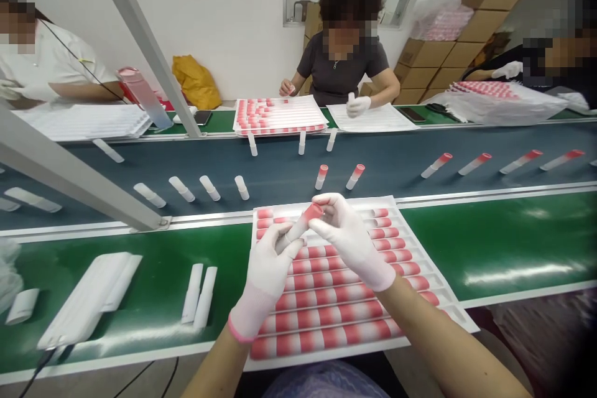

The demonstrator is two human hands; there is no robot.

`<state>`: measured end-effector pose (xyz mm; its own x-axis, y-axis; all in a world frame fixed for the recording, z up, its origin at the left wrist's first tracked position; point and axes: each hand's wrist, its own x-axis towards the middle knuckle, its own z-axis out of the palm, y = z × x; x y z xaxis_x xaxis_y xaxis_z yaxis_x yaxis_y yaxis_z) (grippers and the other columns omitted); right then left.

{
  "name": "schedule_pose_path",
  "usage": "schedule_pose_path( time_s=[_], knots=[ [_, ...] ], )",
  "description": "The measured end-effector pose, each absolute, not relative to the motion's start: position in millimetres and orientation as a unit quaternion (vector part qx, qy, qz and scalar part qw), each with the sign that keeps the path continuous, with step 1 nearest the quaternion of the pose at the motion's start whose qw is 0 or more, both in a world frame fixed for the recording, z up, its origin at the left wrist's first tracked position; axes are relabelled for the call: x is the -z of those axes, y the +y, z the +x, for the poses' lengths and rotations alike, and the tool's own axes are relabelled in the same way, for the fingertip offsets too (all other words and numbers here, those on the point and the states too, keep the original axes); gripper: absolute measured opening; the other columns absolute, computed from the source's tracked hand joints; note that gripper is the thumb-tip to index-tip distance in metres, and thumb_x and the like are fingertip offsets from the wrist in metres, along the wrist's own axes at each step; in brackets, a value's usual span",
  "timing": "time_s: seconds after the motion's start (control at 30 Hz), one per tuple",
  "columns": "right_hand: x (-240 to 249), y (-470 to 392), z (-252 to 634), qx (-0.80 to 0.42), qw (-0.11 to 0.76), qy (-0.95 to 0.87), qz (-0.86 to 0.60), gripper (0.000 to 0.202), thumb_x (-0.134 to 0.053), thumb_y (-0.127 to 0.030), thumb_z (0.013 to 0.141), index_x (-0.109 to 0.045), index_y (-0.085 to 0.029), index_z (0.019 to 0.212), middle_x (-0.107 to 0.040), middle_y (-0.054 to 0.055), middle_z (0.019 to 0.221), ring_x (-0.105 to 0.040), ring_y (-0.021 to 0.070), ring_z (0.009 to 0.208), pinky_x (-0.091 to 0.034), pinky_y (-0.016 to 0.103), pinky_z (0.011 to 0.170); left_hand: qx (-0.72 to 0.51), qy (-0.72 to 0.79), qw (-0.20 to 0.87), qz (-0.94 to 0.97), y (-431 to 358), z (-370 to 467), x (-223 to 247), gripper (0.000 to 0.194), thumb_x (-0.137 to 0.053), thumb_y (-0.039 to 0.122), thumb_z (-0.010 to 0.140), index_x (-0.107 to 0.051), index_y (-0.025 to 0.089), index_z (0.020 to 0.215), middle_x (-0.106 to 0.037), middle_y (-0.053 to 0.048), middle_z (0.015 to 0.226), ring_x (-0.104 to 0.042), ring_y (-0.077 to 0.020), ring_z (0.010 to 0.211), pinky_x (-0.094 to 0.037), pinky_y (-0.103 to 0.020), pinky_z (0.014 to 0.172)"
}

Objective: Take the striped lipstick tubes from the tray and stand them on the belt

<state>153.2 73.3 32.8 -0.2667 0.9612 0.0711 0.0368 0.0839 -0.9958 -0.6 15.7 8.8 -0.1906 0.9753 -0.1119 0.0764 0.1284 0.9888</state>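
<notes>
A tube (298, 228), red at its upper right end and white below, is held tilted between my two white-gloved hands. My left hand (271, 261) grips its white lower end with thumb and fingers. At the red end, my right hand (345, 233) pinches the rim between thumb and fingers. Both hands are above a white tray (448, 298) that holds rows of red-and-white tubes (326, 317) lying on their sides. Part of the tray's upper rows is hidden behind my hands.
Beyond the tray, a dark conveyor (280, 168) carries upright white tubes (209, 188) and red-topped ones (357, 176). Two white tubes (192, 293) and a white power strip (88, 298) lie on the green table (158, 273). A slanted metal post (84, 161) crosses the left side. Three people sit opposite.
</notes>
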Motion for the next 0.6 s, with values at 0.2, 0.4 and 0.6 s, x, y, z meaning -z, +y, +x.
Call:
schedule_pose_path(
  time_s=[0.2, 0.4, 0.6],
  knots=[
    [-42.7, 58.6, 144.3, -0.44, 0.402, -0.701, -0.393, 0.023, -0.065, -0.015, 0.079, -0.07, -0.025, 0.099, -0.068, 0.003, 0.103, -0.064, 0.0206, 0.098, -0.055, 0.035, 0.081, -0.548, 0.488, 0.522, 0.434, 24.3, -7.2, 6.0, 0.031, -0.078, 0.033, 0.076, -0.071, 0.02, 0.104, -0.073, -0.007, 0.108, -0.067, -0.024, 0.103, -0.055, -0.035, 0.089],
    [-38.1, 64.6, 136.9, -0.419, 0.378, -0.74, -0.366, 0.014, -0.065, -0.014, 0.08, -0.068, -0.024, 0.09, -0.065, 0.001, 0.091, -0.062, 0.0175, 0.086, -0.052, 0.03, 0.072, -0.541, 0.498, 0.52, 0.435, 28.5, -10.2, 16.9, 0.04, -0.078, 0.031, 0.073, -0.069, 0.019, 0.11, -0.071, -0.01, 0.117, -0.067, -0.0279, 0.109, -0.055, -0.039, 0.093],
    [-3.6, 161.4, 116.8, -0.344, 0.427, -0.699, -0.46, 0.016, -0.054, -0.02, 0.087, -0.057, -0.02, 0.102, -0.066, 0.002, 0.094, -0.066, 0.014, 0.081, -0.053, 0.029, 0.084, -0.49, 0.695, 0.268, 0.453, 91.5, -52.5, 26.2, 0.08, -0.075, 0.024, 0.074, -0.042, 0.021, 0.147, -0.045, -0.014, 0.153, -0.045, -0.0311, 0.14, -0.037, -0.043, 0.117]
  ],
)
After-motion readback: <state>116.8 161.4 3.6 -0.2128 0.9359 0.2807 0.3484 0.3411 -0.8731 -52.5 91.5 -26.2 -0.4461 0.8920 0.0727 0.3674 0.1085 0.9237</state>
